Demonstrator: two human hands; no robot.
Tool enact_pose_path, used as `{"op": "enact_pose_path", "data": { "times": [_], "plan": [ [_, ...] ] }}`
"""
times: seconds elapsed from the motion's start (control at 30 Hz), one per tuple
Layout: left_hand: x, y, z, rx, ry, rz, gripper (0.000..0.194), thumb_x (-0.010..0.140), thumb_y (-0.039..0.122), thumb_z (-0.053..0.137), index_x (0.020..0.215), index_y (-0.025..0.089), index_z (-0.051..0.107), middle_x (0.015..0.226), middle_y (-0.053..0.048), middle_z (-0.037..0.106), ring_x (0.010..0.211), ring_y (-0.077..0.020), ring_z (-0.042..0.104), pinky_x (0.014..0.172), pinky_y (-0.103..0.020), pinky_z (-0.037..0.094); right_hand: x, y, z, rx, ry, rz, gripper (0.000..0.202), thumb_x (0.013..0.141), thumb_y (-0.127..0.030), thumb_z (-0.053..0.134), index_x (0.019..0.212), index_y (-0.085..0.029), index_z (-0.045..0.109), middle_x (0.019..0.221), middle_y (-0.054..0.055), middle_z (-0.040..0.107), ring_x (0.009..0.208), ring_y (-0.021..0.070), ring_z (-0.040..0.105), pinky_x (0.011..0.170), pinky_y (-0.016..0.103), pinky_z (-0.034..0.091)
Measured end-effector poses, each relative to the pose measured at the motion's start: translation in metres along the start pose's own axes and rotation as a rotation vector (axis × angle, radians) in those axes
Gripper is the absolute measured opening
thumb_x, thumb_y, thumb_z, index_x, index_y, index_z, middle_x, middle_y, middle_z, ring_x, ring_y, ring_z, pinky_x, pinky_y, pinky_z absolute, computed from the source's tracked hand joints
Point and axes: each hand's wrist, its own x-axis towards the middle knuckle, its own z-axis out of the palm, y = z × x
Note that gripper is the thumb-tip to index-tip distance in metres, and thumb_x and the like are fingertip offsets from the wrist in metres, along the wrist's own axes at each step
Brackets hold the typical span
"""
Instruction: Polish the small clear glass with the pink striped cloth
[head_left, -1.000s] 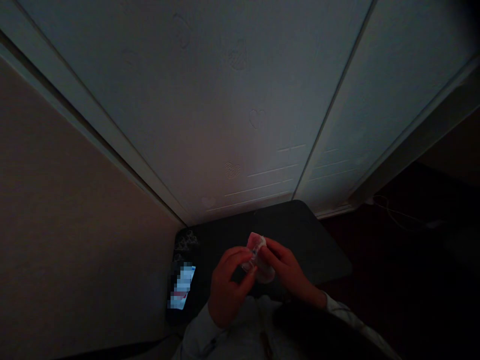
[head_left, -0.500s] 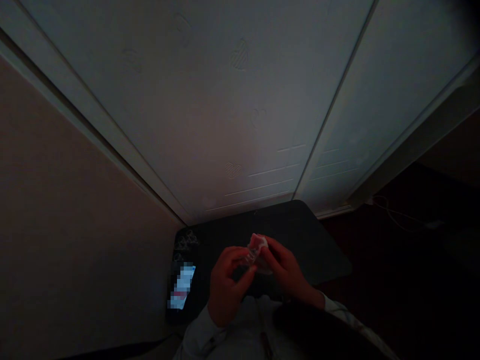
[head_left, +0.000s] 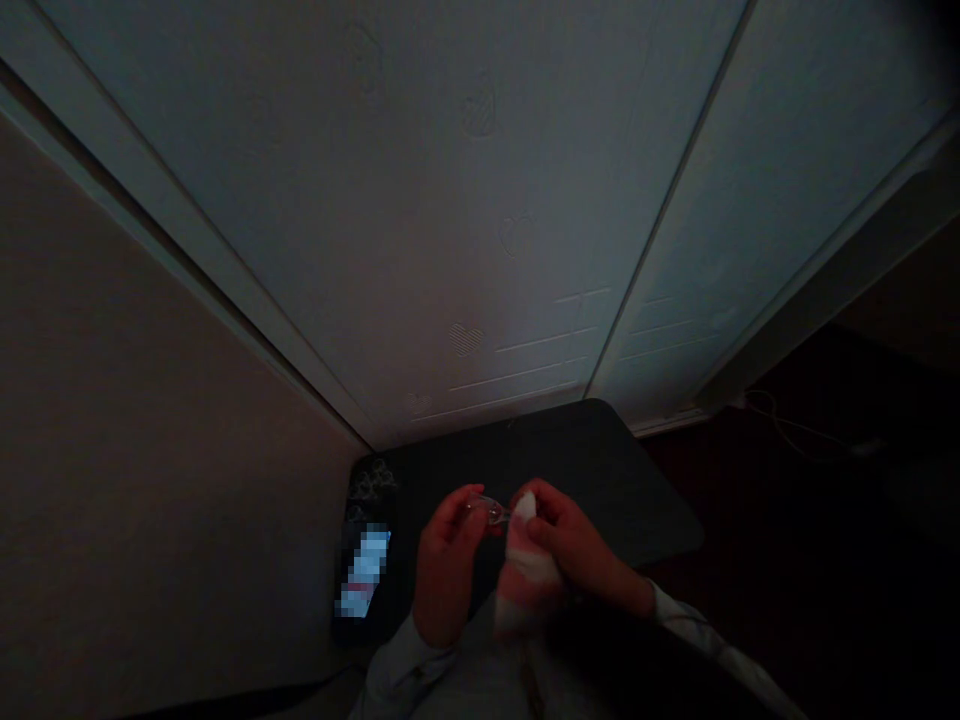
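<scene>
A small clear plastic piece (head_left: 491, 508) is pinched in my left hand (head_left: 448, 560), in front of my body above the dark table. My right hand (head_left: 571, 538) grips a pink and white cloth (head_left: 529, 565), which hangs down below the fingers. The tip of the clear piece reaches the cloth's edge between the two hands. What exactly the clear piece is cannot be made out in the dim light.
The dark table (head_left: 600, 470) has rounded corners and stands against a pale panel (head_left: 525, 200) with embossed hearts. Several clear small items (head_left: 373, 482) lie at its left corner, near a lit phone (head_left: 365, 572). A cable (head_left: 795, 425) runs at the right.
The cloth, bunched up before, now hangs down from my right hand. My hands have moved slightly apart, and the clear piece shows more plainly in my left hand.
</scene>
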Motion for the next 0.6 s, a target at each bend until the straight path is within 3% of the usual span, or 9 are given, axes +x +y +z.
{"op": "enact_pose_path", "data": {
  "times": [0.27,0.6],
  "plan": [
    [-0.0021,0.0022,0.0072,-0.235,-0.038,-0.058,0.035,0.068,0.038,0.072,0.093,0.013,0.067,0.075,-0.004,0.068,0.068,-0.0132,0.061,0.063,-0.024,0.049,-0.0019,-0.0011,0.0004,0.134,-0.026,0.022,0.041,0.060,-0.054,0.072,0.069,-0.019,0.053,0.065,-0.004,0.052,0.054,0.0091,0.045,0.052,0.022,0.036],
    [-0.0007,0.0059,0.0052,-0.140,-0.029,-0.062,0.045,0.066,0.045,0.073,0.095,0.012,0.068,0.076,-0.005,0.066,0.066,-0.0139,0.059,0.061,-0.026,0.047,-0.0064,-0.0004,0.0001,0.159,-0.076,-0.003,0.028,0.058,-0.035,0.079,0.071,-0.020,0.060,0.071,-0.004,0.056,0.064,0.0107,0.050,0.059,0.021,0.039]
  ]
}}
